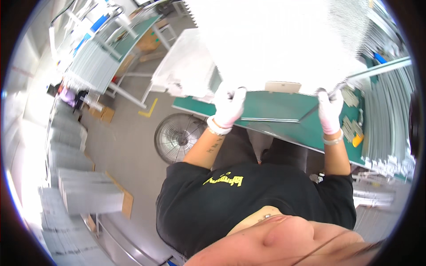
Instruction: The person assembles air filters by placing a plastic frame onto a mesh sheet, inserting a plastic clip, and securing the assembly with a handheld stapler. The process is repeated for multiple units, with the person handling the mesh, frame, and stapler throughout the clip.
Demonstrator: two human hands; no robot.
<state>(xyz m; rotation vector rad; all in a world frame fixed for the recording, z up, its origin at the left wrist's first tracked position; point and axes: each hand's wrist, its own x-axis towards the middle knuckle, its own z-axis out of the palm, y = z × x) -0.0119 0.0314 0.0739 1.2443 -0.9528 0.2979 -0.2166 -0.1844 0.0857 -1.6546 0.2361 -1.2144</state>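
Observation:
A large white panel (pixel 284 44), washed out by glare and jagged along its side edges, fills the top middle over the green table (pixel 275 106). My left hand (pixel 230 105), in a white glove, is closed at the panel's near left corner, thumb toward the middle. At the near right corner, my right hand (pixel 330 108), also gloved, has its fingers curled round the edge. A small beige plate (pixel 282 87) sits at the panel's near edge between my hands. Below it, a thin metal strip (pixel 270 120) lies near the table's front edge.
Beyond my left hand stands a pile of white sheets (pixel 184 64). A floor fan (pixel 181 138) is left of my legs. Stacked grey panels (pixel 386 115) line the right side, near small metal parts and a yellow-orange item (pixel 357 140). More stacks (pixel 88 193) stand at left.

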